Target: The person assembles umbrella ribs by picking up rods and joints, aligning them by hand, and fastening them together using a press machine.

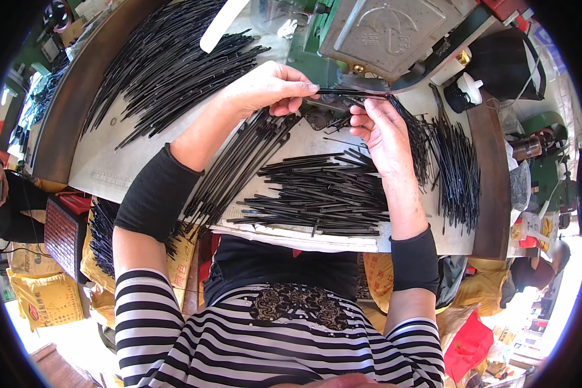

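Observation:
My left hand (279, 90) pinches the end of a thin black rod (346, 91) at the front of a green and grey machine (394, 39). The rod runs rightward across the machine's working point. My right hand (383, 132) is closed, thumb against fingers, by the rods at the same spot; a short stretch of black rod shows at its fingertips. Exactly how the pieces meet there is too small to tell. Beneath my wrists lie a slanting bundle of long rods (242, 165) and a heap of shorter black rods (330, 194).
A large pile of black rods (181, 81) covers the table's far left. Another bundle (457, 171) lies at the right, near the brown raised edge (491, 187). A white-topped black bottle (465, 90) stands beside the machine. Yellow sacks (48, 301) are on the floor at left.

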`<state>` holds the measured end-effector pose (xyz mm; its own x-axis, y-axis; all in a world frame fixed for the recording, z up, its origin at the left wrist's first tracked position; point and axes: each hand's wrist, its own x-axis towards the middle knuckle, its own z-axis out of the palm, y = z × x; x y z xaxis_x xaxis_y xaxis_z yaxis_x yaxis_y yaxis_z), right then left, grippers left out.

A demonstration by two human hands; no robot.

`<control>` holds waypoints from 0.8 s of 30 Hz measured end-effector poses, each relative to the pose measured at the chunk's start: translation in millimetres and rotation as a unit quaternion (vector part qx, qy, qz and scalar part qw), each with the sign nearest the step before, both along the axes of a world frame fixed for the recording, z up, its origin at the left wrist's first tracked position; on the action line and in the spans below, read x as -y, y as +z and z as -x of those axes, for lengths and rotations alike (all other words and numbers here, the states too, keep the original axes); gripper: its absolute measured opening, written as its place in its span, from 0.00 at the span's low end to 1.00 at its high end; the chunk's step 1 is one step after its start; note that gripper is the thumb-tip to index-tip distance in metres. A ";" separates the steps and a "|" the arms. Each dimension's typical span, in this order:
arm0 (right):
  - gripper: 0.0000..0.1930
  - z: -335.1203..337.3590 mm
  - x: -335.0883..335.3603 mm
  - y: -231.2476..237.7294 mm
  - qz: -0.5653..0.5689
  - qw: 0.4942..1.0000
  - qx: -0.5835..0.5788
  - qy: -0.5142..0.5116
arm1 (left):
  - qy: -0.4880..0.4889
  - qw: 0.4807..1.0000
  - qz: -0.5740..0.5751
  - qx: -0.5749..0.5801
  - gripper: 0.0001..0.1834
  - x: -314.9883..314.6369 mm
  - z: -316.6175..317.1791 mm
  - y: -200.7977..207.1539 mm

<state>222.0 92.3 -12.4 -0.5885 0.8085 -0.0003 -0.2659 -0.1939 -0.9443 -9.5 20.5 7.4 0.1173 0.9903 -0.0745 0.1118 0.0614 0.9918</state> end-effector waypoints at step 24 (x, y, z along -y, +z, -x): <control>0.12 3.6 -10.3 2.0 -0.003 1.000 -0.004 0.000 | 0.069 0.997 -0.004 0.027 0.16 -10.4 -11.5 -6.2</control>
